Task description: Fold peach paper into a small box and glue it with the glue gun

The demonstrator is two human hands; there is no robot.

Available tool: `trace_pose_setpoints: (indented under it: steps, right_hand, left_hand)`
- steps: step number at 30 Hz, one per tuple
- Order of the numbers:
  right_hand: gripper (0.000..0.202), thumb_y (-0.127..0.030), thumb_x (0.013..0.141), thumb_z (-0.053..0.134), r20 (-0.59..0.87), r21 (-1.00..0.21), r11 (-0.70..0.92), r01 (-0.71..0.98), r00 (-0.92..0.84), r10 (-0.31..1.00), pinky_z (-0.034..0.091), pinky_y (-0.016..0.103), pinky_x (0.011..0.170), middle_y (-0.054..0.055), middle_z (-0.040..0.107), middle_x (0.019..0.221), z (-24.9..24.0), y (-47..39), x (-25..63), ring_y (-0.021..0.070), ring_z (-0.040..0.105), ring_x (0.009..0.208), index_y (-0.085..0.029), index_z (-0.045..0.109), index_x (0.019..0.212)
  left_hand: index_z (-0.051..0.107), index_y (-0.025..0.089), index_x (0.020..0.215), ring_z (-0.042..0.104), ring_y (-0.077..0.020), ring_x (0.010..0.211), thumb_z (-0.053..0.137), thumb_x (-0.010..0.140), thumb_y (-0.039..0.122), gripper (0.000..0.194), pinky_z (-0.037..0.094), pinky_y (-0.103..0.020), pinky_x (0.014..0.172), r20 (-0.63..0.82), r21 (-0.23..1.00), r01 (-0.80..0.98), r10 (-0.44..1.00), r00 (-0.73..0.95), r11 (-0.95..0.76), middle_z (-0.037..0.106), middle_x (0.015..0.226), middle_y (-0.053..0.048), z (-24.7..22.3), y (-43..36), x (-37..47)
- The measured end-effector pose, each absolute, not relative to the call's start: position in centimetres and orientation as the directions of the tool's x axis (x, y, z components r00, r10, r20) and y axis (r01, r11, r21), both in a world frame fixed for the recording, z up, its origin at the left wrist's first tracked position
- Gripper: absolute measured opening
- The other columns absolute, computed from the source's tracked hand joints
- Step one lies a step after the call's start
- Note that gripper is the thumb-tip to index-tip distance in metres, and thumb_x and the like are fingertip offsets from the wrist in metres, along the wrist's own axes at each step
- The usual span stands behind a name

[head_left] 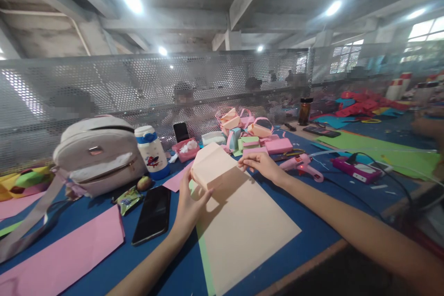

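Note:
A folded cream paper box (217,164) is held up over a large flat cream sheet (249,236). My left hand (194,199) grips it from the left and below, thumb on its near side and fingers along its left edge. At the box's right corner, my right hand (258,164) is closed, its thumb and fingertips pinched together; whatever is between them is too small to make out. A green sheet (205,259) shows beneath the cream one. The pink glue gun (300,165) lies to the right of my right hand.
A backpack (100,152), bottle (152,152) and black phone (151,215) stand or lie on the left, near pink sheets (69,254). Small paper boxes (251,141) are piled behind. A purple power strip (357,169) with cables lies right, near another person's hand (428,125).

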State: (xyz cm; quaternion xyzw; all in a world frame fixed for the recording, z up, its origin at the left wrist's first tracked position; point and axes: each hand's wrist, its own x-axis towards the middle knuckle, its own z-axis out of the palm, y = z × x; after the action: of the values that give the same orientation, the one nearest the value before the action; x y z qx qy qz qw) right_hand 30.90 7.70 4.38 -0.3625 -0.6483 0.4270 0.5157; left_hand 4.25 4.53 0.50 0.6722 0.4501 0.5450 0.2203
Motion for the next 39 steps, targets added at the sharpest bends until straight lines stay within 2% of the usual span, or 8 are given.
trace_pose_setpoints:
  steps: [4, 11, 14, 19, 24, 28, 33, 39]
  right_hand:
    - [0.044, -0.058, 0.07, 0.075, 0.353, -0.931, 0.365, 0.026, -0.193, 0.915, 0.036, 0.023, 0.048, 0.008, 0.074, 0.074, 4.47, 7.65, 30.79, 0.0158, 0.066, 0.062, -0.015, 0.073, 0.077]
    - [0.039, -0.05, 0.06, 0.086, 0.335, -0.938, 0.344, 0.05, -0.132, 0.933, 0.032, 0.021, 0.044, 0.004, 0.071, 0.061, 4.64, 7.21, 30.9, 0.0141, 0.063, 0.056, -0.016, 0.067, 0.065]
    - [0.044, -0.056, 0.066, 0.081, 0.337, -0.937, 0.346, 0.054, -0.125, 0.933, 0.03, 0.021, 0.043, 0.005, 0.071, 0.062, 4.68, 7.17, 30.99, 0.0142, 0.064, 0.056, -0.016, 0.064, 0.063]
    - [0.051, -0.066, 0.072, 0.071, 0.35, -0.931, 0.361, 0.061, -0.142, 0.926, 0.028, 0.021, 0.042, 0.009, 0.075, 0.075, 4.64, 7.3, 31.01, 0.016, 0.068, 0.061, -0.015, 0.071, 0.074]
    - [0.044, -0.058, 0.063, 0.082, 0.369, -0.921, 0.382, 0.076, -0.143, 0.919, 0.04, 0.024, 0.049, 0.006, 0.074, 0.074, 4.55, 7.4, 31.01, 0.017, 0.066, 0.063, -0.017, 0.072, 0.074]
    - [0.045, -0.058, 0.059, 0.085, 0.372, -0.918, 0.386, 0.09, -0.138, 0.918, 0.047, 0.027, 0.058, 0.002, 0.069, 0.062, 4.57, 7.3, 31.07, 0.015, 0.062, 0.058, -0.018, 0.064, 0.062]
    - [0.054, -0.069, 0.071, 0.071, 0.359, -0.92, 0.376, 0.114, -0.147, 0.922, 0.03, 0.024, 0.045, 0.001, 0.063, 0.054, 4.56, 7.18, 31.05, 0.0091, 0.044, 0.045, -0.018, 0.059, 0.06]
    - [0.062, -0.076, 0.075, 0.062, 0.392, -0.908, 0.407, 0.097, -0.148, 0.908, 0.029, 0.026, 0.047, -0.004, 0.044, 0.05, 4.68, 7.11, 30.83, 0.0098, 0.038, 0.048, -0.02, 0.046, 0.053]
  left_hand:
    - [0.036, 0.024, 0.143, 0.041, -0.0309, 0.14, 0.073, 0.077, 0.044, 0.078, 0.03, -0.05, 0.118, 0.553, 0.779, 0.358, 0.833, -0.007, -0.514, 0.047, 0.145, -0.012, 0.64, 4.47, 4.27]
    - [0.038, 0.024, 0.143, 0.042, -0.0328, 0.139, 0.075, 0.074, 0.044, 0.081, 0.031, -0.051, 0.118, 0.525, 0.809, 0.346, 0.849, -0.059, -0.476, 0.048, 0.145, -0.012, 0.67, 4.64, 4.12]
    - [0.04, 0.025, 0.142, 0.043, -0.0326, 0.139, 0.075, 0.074, 0.044, 0.08, 0.032, -0.051, 0.117, 0.516, 0.819, 0.332, 0.854, -0.071, -0.468, 0.049, 0.144, -0.012, 0.63, 4.67, 4.1]
    - [0.04, 0.024, 0.141, 0.045, -0.0324, 0.137, 0.076, 0.073, 0.045, 0.08, 0.034, -0.05, 0.116, 0.519, 0.816, 0.34, 0.852, -0.074, -0.467, 0.05, 0.143, -0.012, 0.74, 4.61, 4.15]
    - [0.04, 0.023, 0.141, 0.044, -0.0319, 0.138, 0.075, 0.074, 0.044, 0.079, 0.033, -0.051, 0.117, 0.525, 0.809, 0.351, 0.848, -0.073, -0.471, 0.05, 0.144, -0.013, 0.72, 4.7, 4.14]
    - [0.038, 0.025, 0.142, 0.043, -0.0315, 0.139, 0.075, 0.074, 0.044, 0.08, 0.032, -0.05, 0.117, 0.525, 0.811, 0.345, 0.848, -0.071, -0.472, 0.049, 0.144, -0.012, 0.59, 4.7, 4.12]
    - [0.038, 0.025, 0.142, 0.042, -0.0319, 0.14, 0.075, 0.074, 0.045, 0.08, 0.031, -0.05, 0.118, 0.522, 0.816, 0.336, 0.85, -0.08, -0.47, 0.049, 0.144, -0.012, 0.63, 4.57, 4.18]
    - [0.038, 0.023, 0.141, 0.042, -0.0327, 0.139, 0.075, 0.074, 0.045, 0.08, 0.03, -0.051, 0.118, 0.523, 0.811, 0.348, 0.849, -0.072, -0.47, 0.048, 0.145, -0.013, 0.63, 4.65, 4.1]
